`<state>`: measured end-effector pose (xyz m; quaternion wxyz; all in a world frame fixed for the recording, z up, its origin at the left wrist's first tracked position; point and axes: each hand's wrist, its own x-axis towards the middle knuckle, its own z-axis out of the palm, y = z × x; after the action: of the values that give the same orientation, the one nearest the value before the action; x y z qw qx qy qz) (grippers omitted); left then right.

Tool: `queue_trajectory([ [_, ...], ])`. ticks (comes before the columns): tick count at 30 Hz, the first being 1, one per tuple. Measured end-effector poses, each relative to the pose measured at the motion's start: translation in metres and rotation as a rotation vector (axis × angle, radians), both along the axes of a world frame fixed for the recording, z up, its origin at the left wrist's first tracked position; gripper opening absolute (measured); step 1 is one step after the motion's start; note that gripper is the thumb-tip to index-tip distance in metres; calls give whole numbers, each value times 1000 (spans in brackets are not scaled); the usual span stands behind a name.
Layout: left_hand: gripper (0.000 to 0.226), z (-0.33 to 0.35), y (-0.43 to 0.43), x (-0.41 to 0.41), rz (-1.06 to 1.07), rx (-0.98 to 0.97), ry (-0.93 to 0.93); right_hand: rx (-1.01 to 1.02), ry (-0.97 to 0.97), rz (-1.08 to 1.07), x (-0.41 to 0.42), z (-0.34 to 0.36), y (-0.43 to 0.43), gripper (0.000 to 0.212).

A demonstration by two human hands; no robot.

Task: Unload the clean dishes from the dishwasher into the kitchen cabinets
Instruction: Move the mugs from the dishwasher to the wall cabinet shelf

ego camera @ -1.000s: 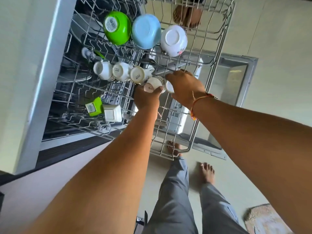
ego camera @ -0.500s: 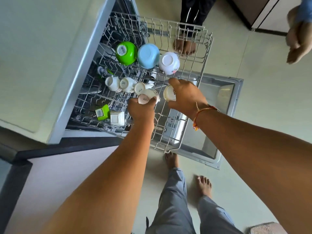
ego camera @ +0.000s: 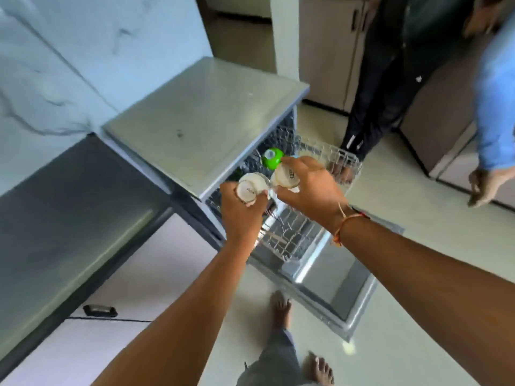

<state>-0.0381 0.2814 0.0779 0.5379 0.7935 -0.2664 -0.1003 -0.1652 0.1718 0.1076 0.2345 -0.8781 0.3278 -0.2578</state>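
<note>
Gripped in the left hand, fingers curled round it: a white cup, base toward the camera. Just beside it at 3 o'clock, held in the right hand between thumb and fingers: a second white cup. Both above the pulled-out rack. Green bowl at 12 o'clock, in the rack. Counter at 9 o'clock.

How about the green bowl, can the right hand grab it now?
Probably not: the right hand is right beside the green bowl, but its fingers are wrapped round a white cup, so none look free.
</note>
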Motion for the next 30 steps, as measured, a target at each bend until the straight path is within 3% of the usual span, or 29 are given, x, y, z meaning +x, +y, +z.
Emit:
queue_trajectory([
  [7, 55, 114, 89, 32, 194, -264, -262, -198, -270, 210, 63, 114, 63, 63],
  [14, 55, 217, 202, 100, 410, -387, -456, -378, -496, 493, 149, 224, 146, 49],
  [20, 51, 316, 276, 158, 573, -389, -655, -453, -607, 635, 223, 317, 199, 40],
  [26, 44, 411, 318, 233, 574, -371, -914, -458, -734, 612, 304, 401, 238, 41],
  [30, 36, 465, 328, 292, 510, -338, -984, -450, -738, 584, 367, 444, 251, 41],
])
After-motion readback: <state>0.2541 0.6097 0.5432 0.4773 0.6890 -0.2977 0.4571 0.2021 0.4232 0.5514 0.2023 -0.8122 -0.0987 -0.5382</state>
